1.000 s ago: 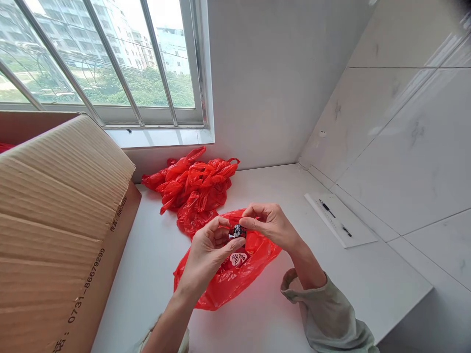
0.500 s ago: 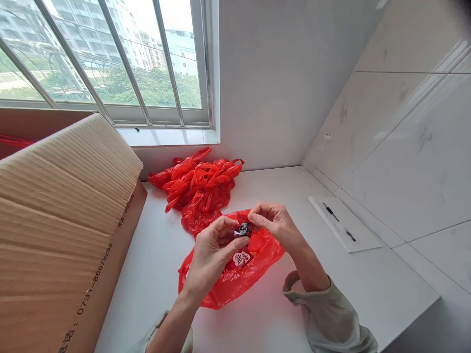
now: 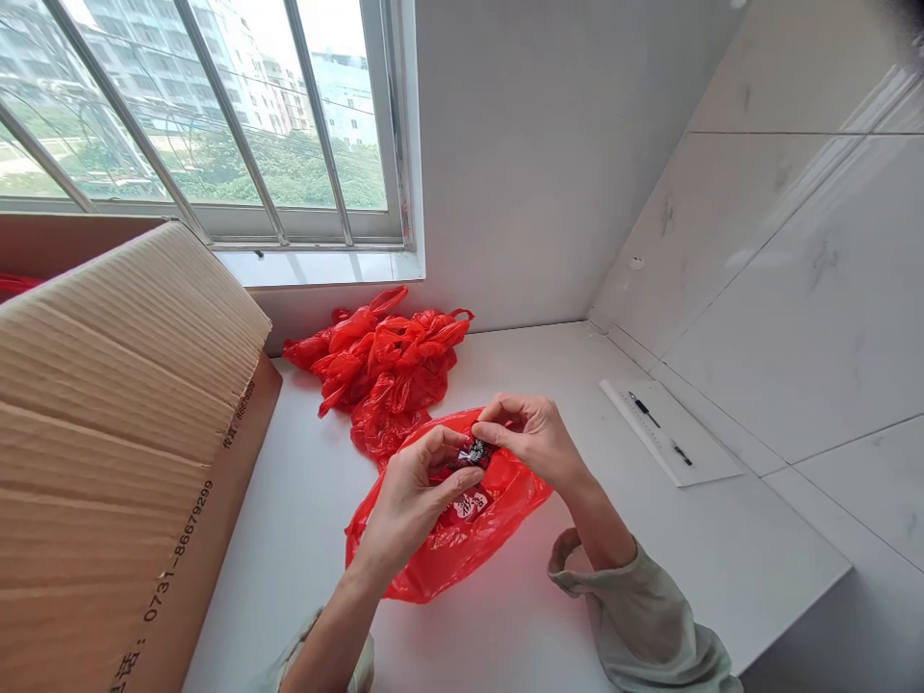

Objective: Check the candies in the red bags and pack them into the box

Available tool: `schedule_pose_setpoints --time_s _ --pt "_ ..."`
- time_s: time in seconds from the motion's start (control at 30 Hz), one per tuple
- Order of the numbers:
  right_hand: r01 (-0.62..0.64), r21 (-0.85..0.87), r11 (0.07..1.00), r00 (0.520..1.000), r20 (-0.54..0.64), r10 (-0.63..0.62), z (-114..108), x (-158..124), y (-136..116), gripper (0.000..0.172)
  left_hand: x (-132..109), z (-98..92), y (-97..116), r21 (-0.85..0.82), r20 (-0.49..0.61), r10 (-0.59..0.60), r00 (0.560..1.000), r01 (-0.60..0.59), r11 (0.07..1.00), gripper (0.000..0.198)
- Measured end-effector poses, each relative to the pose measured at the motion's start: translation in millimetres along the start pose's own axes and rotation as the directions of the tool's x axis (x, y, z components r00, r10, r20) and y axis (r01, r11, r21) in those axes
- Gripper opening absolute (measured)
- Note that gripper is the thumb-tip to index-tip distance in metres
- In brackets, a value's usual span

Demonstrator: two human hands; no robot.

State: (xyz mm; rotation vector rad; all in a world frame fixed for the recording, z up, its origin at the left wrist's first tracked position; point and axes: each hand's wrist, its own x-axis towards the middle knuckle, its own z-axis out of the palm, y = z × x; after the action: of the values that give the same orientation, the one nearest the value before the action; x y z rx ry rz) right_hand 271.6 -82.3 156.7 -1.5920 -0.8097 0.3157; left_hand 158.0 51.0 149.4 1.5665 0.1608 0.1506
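Cardboard box [image 3: 122,433] fills the left of the white counter [image 3: 722,539], flap tilted over. Heap of knotted red bags [image 3: 382,361] by the wall under the window [image 3: 202,115]. Ruler [image 3: 654,438] with a pen [image 3: 641,408] lies well to the right. Left hand [image 3: 411,496] and right hand [image 3: 530,438] both pinch a small dark wrapped candy [image 3: 474,452] just above the open red bag [image 3: 451,529]; a white-labelled piece shows inside.

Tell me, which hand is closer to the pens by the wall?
Right. The right hand is between the pens and the left hand, which is farther, over the red bag.
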Motion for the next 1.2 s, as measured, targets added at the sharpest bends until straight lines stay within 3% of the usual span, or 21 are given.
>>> schedule_pose_setpoints --time_s 0.13,0.27,0.33,0.47,0.6,0.73,0.83,0.97,1.1,1.2 --pt "0.008 -0.086 0.996 1.0 0.023 -0.006 -1 1 3 0.017 3 -2.4 -5 0.105 -0.005 0.04 0.999 -0.039 0.994 0.012" --pt "0.024 -0.274 0.961 1.0 -0.008 -0.027 -5 3 8 0.017 2 -7.3 -7 0.297 -0.009 0.035 0.999 -0.031 0.955 0.026" --pt "0.004 -0.451 0.892 1.0 -0.013 -0.011 -7 3 10 0.018 0 -12.5 -4 0.389 -0.051 0.036 0.998 -0.013 0.921 0.029" --pt "-0.015 -0.701 0.713 0.994 0.068 0.088 -7 2 11 0.02 -6 -26.2 6 0.523 -0.174 0.134 0.976 -0.024 0.852 0.016" --pt "0.018 -0.802 0.597 0.984 0.119 0.13 -2 2 12 0.018 -12 -36.7 17 0.635 -0.197 0.235 0.952 -0.059 0.77 0.01" --pt "-0.019 -0.862 0.507 0.983 0.076 0.166 1 4 13 0.016 -19 -46.7 22 0.718 -0.21 0.32 0.924 -0.076 0.692 0.014" --pt "-0.029 -0.877 0.48 0.988 0.048 0.147 -2 3 13 0.016 -28 -61.7 15 0.765 -0.201 0.258 0.945 -0.013 0.644 0.026" --pt "0.016 -0.869 0.495 0.994 0.069 0.09 -9 0 9 0.02 -40 -88.1 -7 0.826 -0.18 0.073 0.981 0.111 0.553 0.051" --pt "0.073 -0.869 0.49 0.997 0.07 -0.024 -16 -2 4 0.02 -45 -102.8 -22 0.816 -0.219 -0.015 0.976 0.191 0.546 0.036" --pt "0.065 -0.898 0.435 0.996 0.032 -0.083 -22 -5 5 0.02 -45 -102.8 -27 0.696 -0.265 0.042 0.963 0.161 0.7 0.014"
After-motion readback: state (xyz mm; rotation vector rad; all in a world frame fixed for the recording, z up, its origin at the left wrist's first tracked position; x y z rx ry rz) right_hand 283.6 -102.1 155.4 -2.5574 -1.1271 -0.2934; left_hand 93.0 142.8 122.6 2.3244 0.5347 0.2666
